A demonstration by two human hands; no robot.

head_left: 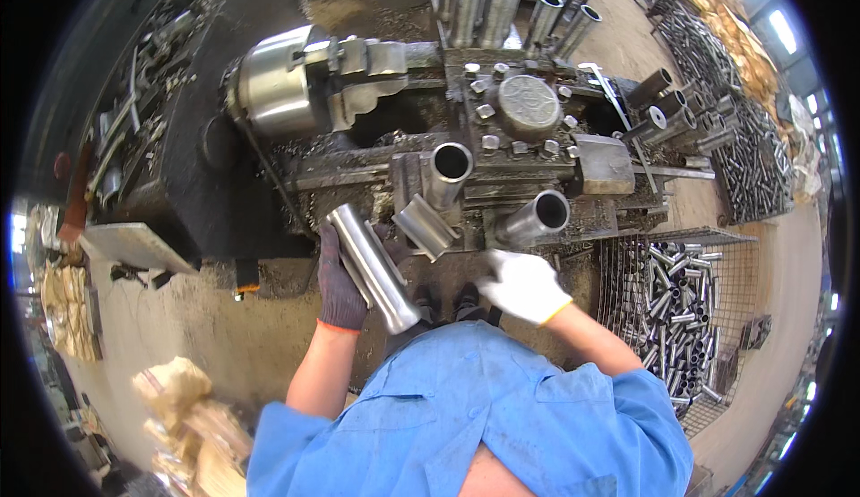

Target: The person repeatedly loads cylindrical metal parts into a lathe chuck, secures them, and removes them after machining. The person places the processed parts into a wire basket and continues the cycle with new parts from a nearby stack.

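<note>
My left hand [341, 284], in a dark glove with an orange cuff, is closed around a shiny metal tube [377, 275] with a flared lower end. The tube tilts in front of my body, and a thin metal edge shows along its left side. My right hand [528, 288], in a white glove, hovers right of it, its fingers smeared by motion. Just beyond lies a curved half-shell metal piece [425, 227]. Two open-ended tubes stand near it: one upright [445, 180], the other leaning [535, 219] and nearest my right hand.
Ahead is a lathe with a chuck [285, 82] and a round-topped tool post [528, 106]. Several tubes [484, 6] stand behind it. A caliper [606, 94] lies at the right. A wire basket [681, 318] of short metal tubes stands right, wrapped bundles [193, 425] lower left.
</note>
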